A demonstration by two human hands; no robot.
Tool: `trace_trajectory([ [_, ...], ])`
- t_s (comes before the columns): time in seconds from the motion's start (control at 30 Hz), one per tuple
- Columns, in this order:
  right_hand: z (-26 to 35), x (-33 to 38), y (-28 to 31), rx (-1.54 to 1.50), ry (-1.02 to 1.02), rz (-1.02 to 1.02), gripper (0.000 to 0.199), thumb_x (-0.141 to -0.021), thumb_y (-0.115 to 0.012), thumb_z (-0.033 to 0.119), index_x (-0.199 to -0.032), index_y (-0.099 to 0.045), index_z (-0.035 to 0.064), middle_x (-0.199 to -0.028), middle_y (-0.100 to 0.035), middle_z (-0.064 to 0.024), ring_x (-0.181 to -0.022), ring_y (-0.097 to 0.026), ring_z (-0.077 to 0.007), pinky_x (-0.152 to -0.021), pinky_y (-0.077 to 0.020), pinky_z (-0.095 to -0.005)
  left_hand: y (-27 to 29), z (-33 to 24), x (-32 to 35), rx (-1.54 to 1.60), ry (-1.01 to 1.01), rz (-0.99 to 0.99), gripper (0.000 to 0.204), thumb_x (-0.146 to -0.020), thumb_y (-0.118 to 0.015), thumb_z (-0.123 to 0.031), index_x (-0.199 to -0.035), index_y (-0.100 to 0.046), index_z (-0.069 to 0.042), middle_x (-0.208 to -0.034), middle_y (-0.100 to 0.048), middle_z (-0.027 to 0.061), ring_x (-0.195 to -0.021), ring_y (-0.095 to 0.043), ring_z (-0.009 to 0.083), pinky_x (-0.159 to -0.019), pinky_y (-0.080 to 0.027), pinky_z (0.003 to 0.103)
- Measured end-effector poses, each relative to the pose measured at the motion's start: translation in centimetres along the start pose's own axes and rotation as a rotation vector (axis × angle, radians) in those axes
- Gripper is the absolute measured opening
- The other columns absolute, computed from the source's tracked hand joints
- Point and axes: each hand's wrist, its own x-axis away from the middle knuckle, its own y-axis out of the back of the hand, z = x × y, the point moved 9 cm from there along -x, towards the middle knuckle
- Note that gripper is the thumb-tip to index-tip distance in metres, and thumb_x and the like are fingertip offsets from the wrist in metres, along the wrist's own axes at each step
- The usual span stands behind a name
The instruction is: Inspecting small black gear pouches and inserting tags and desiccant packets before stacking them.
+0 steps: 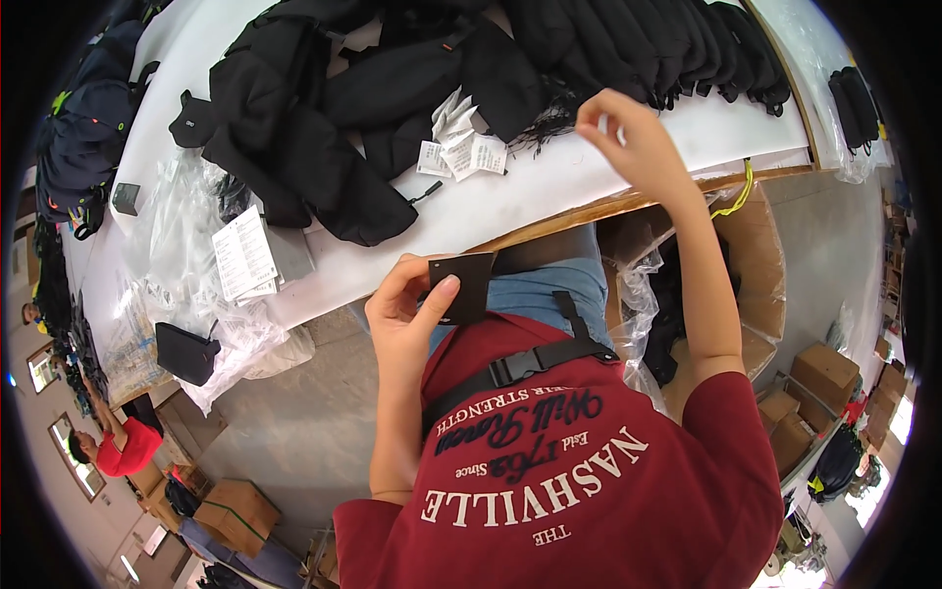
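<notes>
My left hand (412, 299) pinches a flat black hang tag (463, 288) in front of my waist, thumb on its face. Out over the table, my right hand (625, 137) is raised with thumb and forefinger curled together; whatever they may hold is too small to make out. Just left of it lies a tangle of thin black cords (559, 120). Nearby, a bunch of white printed labels (463, 140) rests against black fabric bags (294, 128). A row of similar black pouches (648, 44) runs along the back.
At the table's left are clear plastic bags (182, 221), a stack of white printed sheets (245, 255) and a small black pouch (186, 353). An open carton (756, 255) stands below the table's right edge. A person in red (128, 447) works at the far left.
</notes>
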Motion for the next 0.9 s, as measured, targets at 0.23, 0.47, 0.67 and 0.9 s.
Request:
trace_trajectory([
  [0.23,2.5,0.2,7.8,-0.179,0.055,-0.378,0.007,-0.082,-0.066,0.012,-0.082,-0.062,0.0062,-0.063,-0.053,0.0033,-0.054,-0.042,-0.0026,-0.050,-0.0328,-0.0186,-1.1,0.0,0.3,-0.030,-0.012,0.065,0.020,-0.081,-0.067,-0.001,-0.100,-0.063,0.002,-0.087,-0.058,0.0018,-0.078,-0.052,0.0087,-0.074,-0.041,0.021],
  [0.47,6.6,1.7,2.8,-1.176,-0.145,-0.050,0.009,-0.085,-0.056,0.011,-0.087,-0.057,0.0025,-0.060,-0.054,-0.0015,-0.050,-0.045,-0.0051,-0.049,-0.0361,-0.0191,-0.9,-0.8,0.2,-0.219,-0.037,-0.002,0.024,-0.080,-0.067,-0.001,-0.103,-0.063,0.000,-0.081,-0.057,0.0010,-0.073,-0.051,0.0074,-0.072,-0.042,0.021],
  [0.67,9.5,4.8,-5.6,-0.836,-0.301,0.179,0.008,-0.077,-0.068,0.008,-0.080,-0.062,0.0044,-0.052,-0.034,0.0095,-0.051,-0.028,-0.0001,-0.047,-0.0235,-0.0200,-1.6,-1.6,0.3,-0.366,-0.131,0.004,0.032,-0.077,-0.069,0.001,-0.107,-0.060,-0.002,-0.072,-0.056,0.0012,-0.065,-0.052,0.0080,-0.065,-0.042,0.021],
  [0.9,10.9,5.1,-6.3,-0.591,-0.226,0.116,0.011,-0.075,-0.069,0.010,-0.083,-0.063,0.0038,-0.051,-0.032,0.0041,-0.047,-0.027,-0.0047,-0.045,-0.0230,-0.0231,-1.9,-2.2,0.7,-0.484,-0.223,0.009,0.034,-0.077,-0.067,0.005,-0.109,-0.058,-0.001,-0.068,-0.052,-0.0013,-0.062,-0.048,0.0046,-0.060,-0.038,0.019],
])
